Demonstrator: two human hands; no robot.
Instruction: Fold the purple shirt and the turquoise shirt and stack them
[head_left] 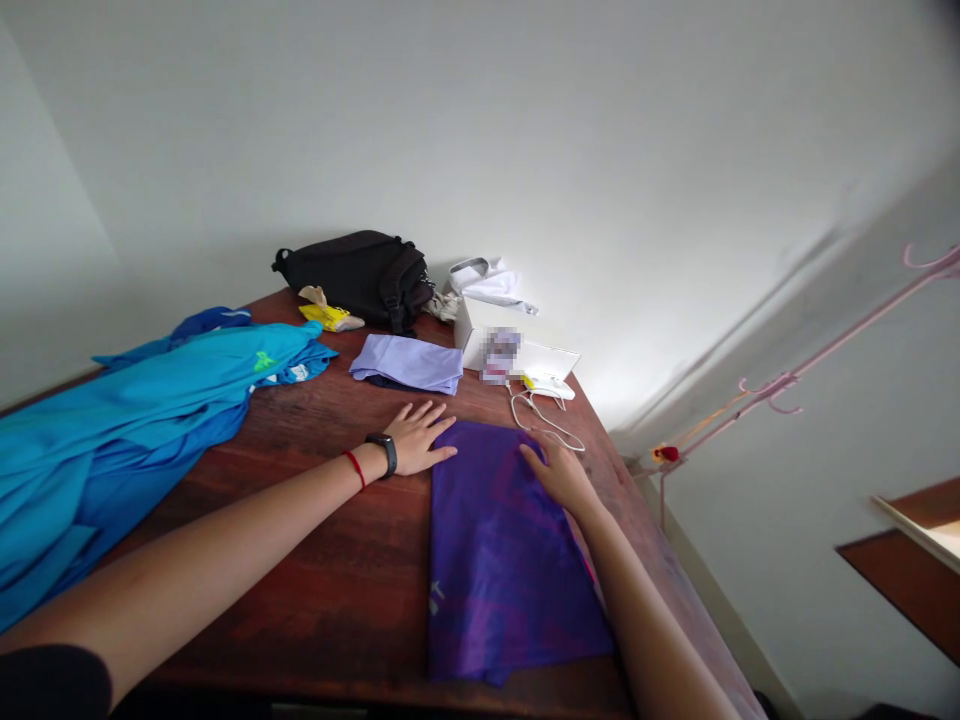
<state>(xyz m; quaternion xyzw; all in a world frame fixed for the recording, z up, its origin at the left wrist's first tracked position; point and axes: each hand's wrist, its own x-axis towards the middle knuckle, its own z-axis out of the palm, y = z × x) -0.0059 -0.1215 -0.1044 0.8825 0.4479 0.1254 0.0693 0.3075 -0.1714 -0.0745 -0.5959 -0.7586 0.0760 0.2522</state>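
A folded purple garment [510, 550] lies flat on the wooden table [330, 560] in front of me, with a small pale mark near its left edge. My left hand [416, 440] is open at its far left corner, palm down, with the fingers spread over the tabletop and the cloth's edge. At the far right corner rests my right hand [561, 472], also open, its thumb apart from the fingers on the fabric. Part of the garment's right edge is hidden by my right forearm.
Blue clothes [172, 410] are heaped on the left. Behind are a folded lavender cloth [409, 362], a black backpack [345, 270], a yellow packet [326, 316], a white box [472, 335] and a white cable [547, 425]. A pink hook rack [825, 345] stands right of the table.
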